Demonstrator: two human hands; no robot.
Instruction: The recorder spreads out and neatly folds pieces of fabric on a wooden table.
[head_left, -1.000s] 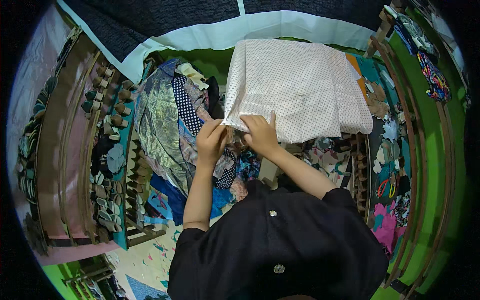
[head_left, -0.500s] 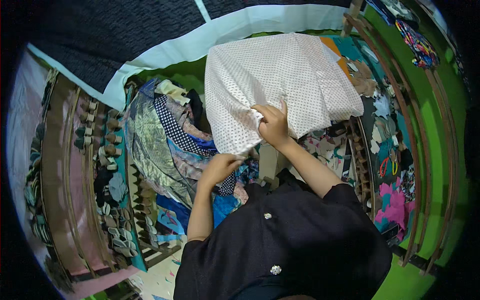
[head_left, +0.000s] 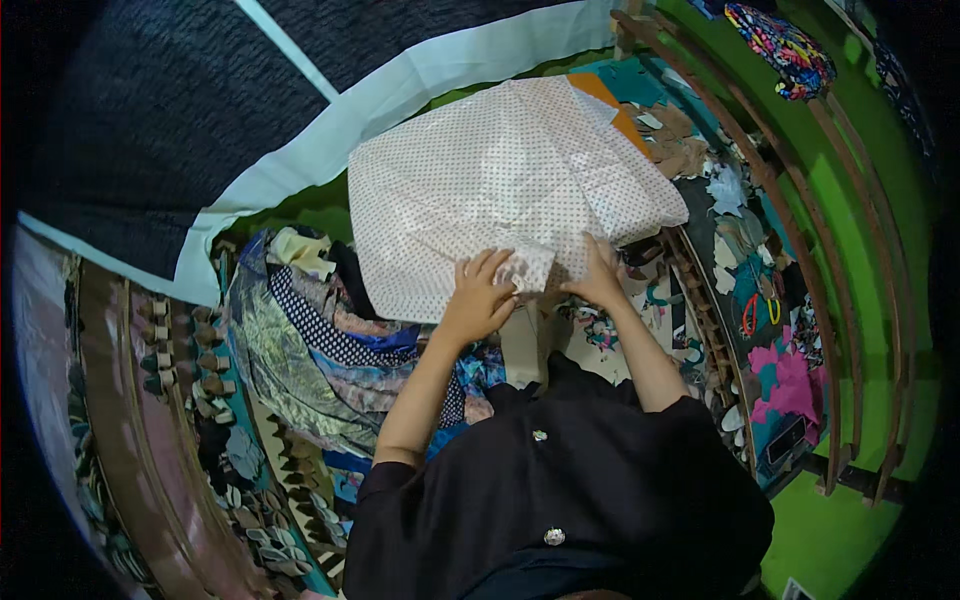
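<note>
At the centre, a white dotted cloth [head_left: 505, 185] lies spread over a heap of patterned fabrics [head_left: 320, 340], its upper edge toward a pale blue band [head_left: 330, 125]. Left hand [head_left: 478, 297] sits on the cloth's near edge, fingers curled and pinching a folded bit of it. Right hand [head_left: 598, 278] rests just beside, palm down on the same edge, fingers pressed together against the cloth. Both forearms come up from a black buttoned garment [head_left: 560, 490] at the lower edge. To the right, a wooden rack [head_left: 800, 250] curves past more printed fabric and a green surface [head_left: 860, 190].
</note>
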